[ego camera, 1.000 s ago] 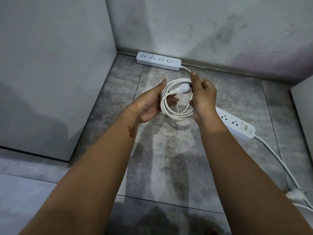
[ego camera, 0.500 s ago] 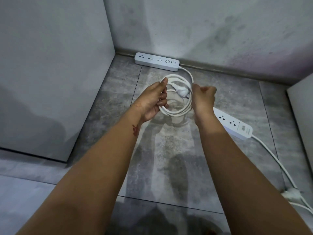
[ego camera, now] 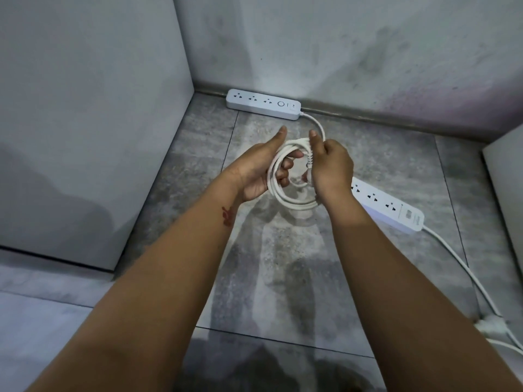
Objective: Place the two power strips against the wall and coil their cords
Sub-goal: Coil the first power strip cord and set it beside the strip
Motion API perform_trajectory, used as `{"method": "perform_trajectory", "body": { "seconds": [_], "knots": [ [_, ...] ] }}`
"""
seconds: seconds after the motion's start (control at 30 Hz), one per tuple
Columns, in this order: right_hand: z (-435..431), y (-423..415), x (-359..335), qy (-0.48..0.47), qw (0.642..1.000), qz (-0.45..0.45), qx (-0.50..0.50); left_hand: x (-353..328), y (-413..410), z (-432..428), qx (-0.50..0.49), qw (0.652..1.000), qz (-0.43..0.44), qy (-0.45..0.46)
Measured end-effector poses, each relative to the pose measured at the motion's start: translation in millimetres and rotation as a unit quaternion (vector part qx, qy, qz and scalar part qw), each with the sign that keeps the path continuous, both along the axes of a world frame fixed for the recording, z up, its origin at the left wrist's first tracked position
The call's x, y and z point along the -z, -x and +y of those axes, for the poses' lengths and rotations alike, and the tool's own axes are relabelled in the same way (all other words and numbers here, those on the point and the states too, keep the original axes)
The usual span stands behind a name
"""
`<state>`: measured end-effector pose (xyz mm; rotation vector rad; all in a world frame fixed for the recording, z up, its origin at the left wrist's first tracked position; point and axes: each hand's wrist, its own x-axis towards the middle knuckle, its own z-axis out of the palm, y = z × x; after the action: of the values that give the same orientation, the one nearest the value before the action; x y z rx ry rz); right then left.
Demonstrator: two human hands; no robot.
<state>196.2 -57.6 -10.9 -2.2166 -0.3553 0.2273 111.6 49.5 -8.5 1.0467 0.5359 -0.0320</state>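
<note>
One white power strip (ego camera: pixel 263 104) lies flat against the back wall near the corner. Its white cord (ego camera: pixel 294 203) is wound into a coil held above the floor. My left hand (ego camera: pixel 261 165) has its fingers through the coil, thumb raised. My right hand (ego camera: pixel 329 165) grips the coil's right side and the plug end, whose ribbed collar shows beside its thumb. A second white power strip (ego camera: pixel 392 206) lies slanted on the floor to the right, partly hidden by my right wrist. Its cord (ego camera: pixel 464 267) trails loose toward the lower right.
Grey tiled floor (ego camera: pixel 198 154) runs into a corner between a left wall panel (ego camera: pixel 93 137) and the stained back wall (ego camera: pixel 353 52). Another panel edge (ego camera: pixel 506 171) stands at the right. A white plug (ego camera: pixel 491 325) and more cord lie at the lower right edge.
The plug has swung from pointing across the coil to lying along its right side under my right hand. My right hand shifted its grip on the coil. Both strips stayed put.
</note>
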Motion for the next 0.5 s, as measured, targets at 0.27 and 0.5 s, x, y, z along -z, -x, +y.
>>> {"method": "perform_trajectory", "body": {
  "seconds": [0.27,0.5],
  "knots": [
    [1.4,-7.9,8.0,-0.065,0.989,0.082,0.101,4.7,-0.1,-14.3,-0.075,0.996,0.041,-0.013],
    [-3.3,-14.0,-0.7,-0.033,0.999,0.009,-0.017,-5.3,-1.2,-1.5,0.019,0.991,0.048,-0.120]
  ]
}}
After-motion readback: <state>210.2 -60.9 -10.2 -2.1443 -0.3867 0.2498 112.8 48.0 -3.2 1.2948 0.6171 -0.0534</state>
